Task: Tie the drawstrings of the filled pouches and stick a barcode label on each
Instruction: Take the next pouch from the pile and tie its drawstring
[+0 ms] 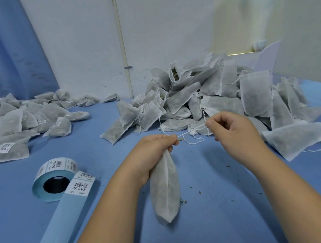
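Note:
My left hand (155, 148) grips the gathered neck of a filled white pouch (165, 190), which hangs down from it toward me over the blue table (222, 192). My right hand (231, 128) pinches the pouch's white drawstring (191, 130) and holds it taut to the right of the neck. A roll of barcode labels (54, 177) lies at the left, and its backing strip (68, 211) with labels on it trails toward me.
A big heap of untied filled pouches (209, 97) lies behind my hands against the white wall. Labelled, tied pouches (19, 126) are spread at the far left. Small bits of dried herb are scattered on the cloth. A white pipe (122, 48) runs up the wall.

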`<state>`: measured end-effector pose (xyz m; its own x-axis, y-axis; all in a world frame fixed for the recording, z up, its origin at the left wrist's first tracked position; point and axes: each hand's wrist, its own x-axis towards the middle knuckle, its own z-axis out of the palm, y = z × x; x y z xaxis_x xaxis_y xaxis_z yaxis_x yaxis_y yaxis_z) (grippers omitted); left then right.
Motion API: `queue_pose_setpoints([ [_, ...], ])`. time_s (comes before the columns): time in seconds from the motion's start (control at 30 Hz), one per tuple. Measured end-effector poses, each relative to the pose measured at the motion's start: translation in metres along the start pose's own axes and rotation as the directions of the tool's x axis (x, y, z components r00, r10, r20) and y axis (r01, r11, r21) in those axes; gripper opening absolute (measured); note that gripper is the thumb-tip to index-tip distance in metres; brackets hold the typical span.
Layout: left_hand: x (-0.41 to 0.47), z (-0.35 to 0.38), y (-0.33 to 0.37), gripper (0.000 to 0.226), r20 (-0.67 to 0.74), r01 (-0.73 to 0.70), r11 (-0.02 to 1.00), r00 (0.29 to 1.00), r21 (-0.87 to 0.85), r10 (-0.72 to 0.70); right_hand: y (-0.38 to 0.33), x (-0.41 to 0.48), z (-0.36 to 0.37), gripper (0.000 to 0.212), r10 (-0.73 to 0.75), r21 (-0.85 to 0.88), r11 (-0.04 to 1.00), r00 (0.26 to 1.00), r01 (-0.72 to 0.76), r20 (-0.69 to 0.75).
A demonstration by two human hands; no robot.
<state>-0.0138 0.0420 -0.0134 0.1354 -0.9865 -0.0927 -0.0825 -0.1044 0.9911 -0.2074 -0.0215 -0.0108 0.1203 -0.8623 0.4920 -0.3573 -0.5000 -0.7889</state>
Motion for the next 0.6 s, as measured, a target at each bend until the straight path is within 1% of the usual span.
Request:
queue_pose_setpoints([
  [0.07, -0.002, 0.001, 0.001, 0.014, 0.051, 0.026, 0.998, 0.998, 0.053, -0.028, 0.001, 0.001, 0.0, 0.027, 0.002, 0.007, 1.0, 1.0, -0.002, -0.007],
  [0.13, -0.004, 0.001, 0.001, 0.009, 0.089, 0.065, 0.987, 0.993, 0.146, -0.079, 0.001, 0.001, 0.0, 0.027, 0.008, 0.013, 1.0, 1.0, -0.008, -0.006],
  [0.2, -0.006, 0.0, 0.001, 0.006, 0.093, 0.106, 0.964, 0.987, 0.242, -0.132, 0.001, 0.001, -0.001, 0.027, 0.023, 0.034, 0.999, 1.0, -0.022, -0.008],
  [0.3, -0.008, -0.002, 0.001, 0.008, 0.088, 0.16, 0.932, 0.976, 0.324, -0.198, 0.0, 0.0, 0.0, 0.027, 0.031, 0.054, 0.998, 1.0, -0.031, 0.004],
  [0.4, -0.007, -0.002, 0.0, 0.008, 0.072, 0.162, 0.899, 0.975, 0.408, -0.208, -0.004, -0.002, 0.001, 0.028, 0.014, 0.065, 0.998, 1.0, -0.016, 0.024],
  [0.47, -0.006, -0.001, -0.001, 0.006, 0.042, 0.166, 0.904, 0.979, 0.394, -0.198, -0.007, -0.004, 0.001, 0.026, 0.001, 0.09, 0.996, 0.999, -0.004, 0.039],
  [0.6, -0.005, 0.001, -0.003, 0.007, -0.023, 0.188, 0.954, 0.982, 0.233, -0.188, -0.014, -0.009, 0.003, 0.021, -0.054, 0.188, 0.981, 0.996, 0.041, 0.064],
])
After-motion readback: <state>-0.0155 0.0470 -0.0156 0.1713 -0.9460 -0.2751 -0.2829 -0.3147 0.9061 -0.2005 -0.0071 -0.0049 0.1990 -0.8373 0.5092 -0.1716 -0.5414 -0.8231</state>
